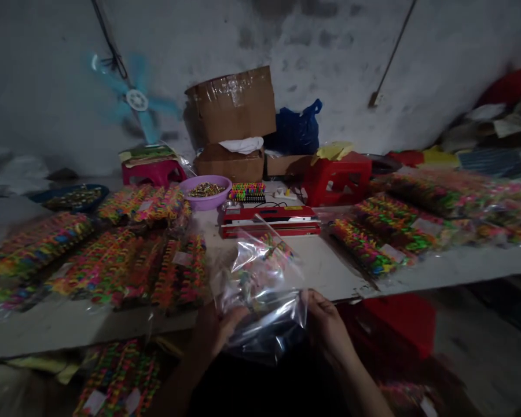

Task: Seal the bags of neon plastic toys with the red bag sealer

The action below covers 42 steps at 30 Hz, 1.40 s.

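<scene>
Nearest you, below the table edge, a clear pack of multicoloured pieces (117, 376) lies to the left, and a red plastic stool (397, 324) stands to the right. Your left hand (226, 329) grips the near left side of a clear plastic bag (264, 307), thumb over the film; your right hand (327, 318) pinches its right edge between thumb and fingers. The bag is in front of you at the table's near edge, with blurred colourful contents toward its far end. On the white table (330, 272), filled packs (178, 272) cover much of the left side, and more packs (386, 231) are heaped to the right. Between them, just past the bag, sits a red bag sealer (271, 220). Behind its left end is a purple basin (194, 201) of small pieces; behind its right end, a red stool (341, 176) bears yellow material. At the back, a blue fan (136, 99) stands above a pink stool (151, 174), and stacked cardboard boxes (238, 107) stand beside a blue plastic bag (298, 130) near the wall (347, 58).
</scene>
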Available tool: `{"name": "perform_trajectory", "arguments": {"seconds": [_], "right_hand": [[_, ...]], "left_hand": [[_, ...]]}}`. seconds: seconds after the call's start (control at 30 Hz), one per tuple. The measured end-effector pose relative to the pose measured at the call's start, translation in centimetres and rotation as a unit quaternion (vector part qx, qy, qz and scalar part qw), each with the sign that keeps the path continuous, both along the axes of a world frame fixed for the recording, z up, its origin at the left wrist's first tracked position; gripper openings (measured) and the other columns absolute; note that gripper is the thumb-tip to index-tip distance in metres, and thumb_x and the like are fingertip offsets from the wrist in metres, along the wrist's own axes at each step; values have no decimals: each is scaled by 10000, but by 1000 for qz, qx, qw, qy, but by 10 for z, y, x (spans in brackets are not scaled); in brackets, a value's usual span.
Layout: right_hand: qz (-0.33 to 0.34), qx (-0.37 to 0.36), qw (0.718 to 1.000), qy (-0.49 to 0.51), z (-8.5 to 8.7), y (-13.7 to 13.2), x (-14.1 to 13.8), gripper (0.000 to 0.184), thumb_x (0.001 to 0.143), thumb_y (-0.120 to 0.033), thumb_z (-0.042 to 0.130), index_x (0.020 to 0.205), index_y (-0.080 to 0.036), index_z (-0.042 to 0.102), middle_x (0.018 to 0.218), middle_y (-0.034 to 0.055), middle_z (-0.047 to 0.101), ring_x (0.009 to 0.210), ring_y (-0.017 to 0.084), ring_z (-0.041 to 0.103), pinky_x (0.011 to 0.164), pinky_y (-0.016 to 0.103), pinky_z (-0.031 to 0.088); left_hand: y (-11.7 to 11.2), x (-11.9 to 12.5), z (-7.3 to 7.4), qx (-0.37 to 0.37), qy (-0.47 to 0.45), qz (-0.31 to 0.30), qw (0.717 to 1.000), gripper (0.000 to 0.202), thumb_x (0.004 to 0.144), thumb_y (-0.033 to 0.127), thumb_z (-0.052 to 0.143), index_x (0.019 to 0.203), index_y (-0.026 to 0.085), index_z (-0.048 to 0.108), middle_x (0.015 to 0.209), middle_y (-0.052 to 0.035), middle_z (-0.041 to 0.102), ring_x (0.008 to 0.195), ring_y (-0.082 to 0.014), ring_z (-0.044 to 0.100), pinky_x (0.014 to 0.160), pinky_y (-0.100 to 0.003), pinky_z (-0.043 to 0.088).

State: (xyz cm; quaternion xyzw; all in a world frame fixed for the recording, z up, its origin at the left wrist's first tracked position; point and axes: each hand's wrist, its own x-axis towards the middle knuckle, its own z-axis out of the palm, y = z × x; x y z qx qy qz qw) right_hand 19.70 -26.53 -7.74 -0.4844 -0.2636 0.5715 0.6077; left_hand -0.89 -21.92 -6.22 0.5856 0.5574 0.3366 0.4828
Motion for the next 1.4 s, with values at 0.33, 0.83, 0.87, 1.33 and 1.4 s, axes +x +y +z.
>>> {"name": "perform_trajectory", "arguments": {"seconds": [0.33, 0.83, 0.87, 1.33, 1.4], "right_hand": [[178, 24, 982, 57, 3, 25, 36, 932, 600, -889, 320, 1170, -201, 587, 1097, 156, 638, 869, 269, 643, 769, 427, 486], [161, -53, 962, -214, -2, -23, 88, 248, 754, -444, 637, 768, -199, 601, 660, -17, 567, 578, 96, 502, 535, 207, 411], [216, -65, 947, -228, -1, -27, 101, 249, 751, -441, 644, 773, -196, 602, 680, -9, 577, 604, 103, 519, 555, 213, 426], [398, 251, 862, -190, 57, 68, 32, 772, 669, -702, 578, 1271, -223, 511, 1303, 92, 529, 1201, 232, 474, 1033, 392, 326], [446, 232, 854, -136, 60, 67, 25, 824, 656, -791, 466, 1154, -150, 608, 1110, 121, 644, 1014, 225, 596, 919, 366, 428]], "left_hand": [[16, -37, -12, 68, 235, -10, 969, 388, 767, 473, 450, 593, 169, 616, 517, 5, 583, 559, -143, 545, 540, -215, 378], [12, -53, 4, 21, -93, 158, 983, 257, 677, 397, 656, 780, 176, 576, 632, 29, 632, 602, -124, 596, 598, -223, 463], [12, -52, 4, 29, -153, 186, 970, 304, 663, 382, 690, 856, 181, 568, 714, 17, 664, 663, -132, 624, 649, -235, 483], [22, 2, 53, -55, -332, -80, 938, 367, 678, 304, 740, 961, 231, 518, 603, 64, 579, 545, -108, 604, 591, -254, 515], [25, 2, 56, -15, -280, -17, 960, 412, 669, 311, 739, 987, 227, 491, 664, 54, 611, 595, -124, 625, 588, -257, 526]]}}
